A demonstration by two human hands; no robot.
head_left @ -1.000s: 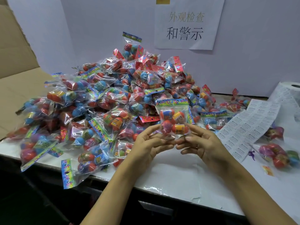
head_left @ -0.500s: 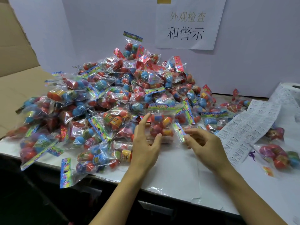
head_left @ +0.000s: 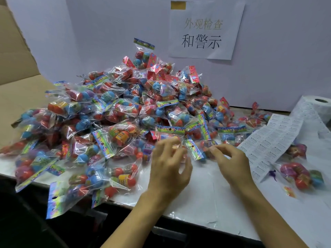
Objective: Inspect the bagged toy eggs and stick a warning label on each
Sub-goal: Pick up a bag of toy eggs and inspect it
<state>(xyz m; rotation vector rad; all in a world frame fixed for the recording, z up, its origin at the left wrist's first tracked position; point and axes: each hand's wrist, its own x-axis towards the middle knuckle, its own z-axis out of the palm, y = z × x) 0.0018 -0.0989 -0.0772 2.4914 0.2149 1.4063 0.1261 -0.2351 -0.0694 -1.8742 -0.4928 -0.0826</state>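
Observation:
A big pile of clear bags of toy eggs (head_left: 125,113) with colourful header cards covers the left and middle of the white table (head_left: 206,203). At the pile's front edge my left hand (head_left: 170,165) grips one bag of toy eggs (head_left: 169,133), its fingers curled round the blurred plastic. Just to the right, my right hand (head_left: 229,160) pinches the clear plastic of a second bag (head_left: 197,151), which lies tilted against the pile. A strip of white warning labels (head_left: 274,140) runs from a roll (head_left: 320,108) at the right.
Several bags (head_left: 300,174) lie apart at the right, beside the label strip. A paper sign (head_left: 206,29) hangs on the back wall. A cardboard flap (head_left: 14,68) stands at the left. Some bags overhang the table's dark front edge (head_left: 125,212).
The bag I held up with both hands has come down to the pile's front. My right hand left it and now pinches a neighbouring bag; my left hand still grips the first.

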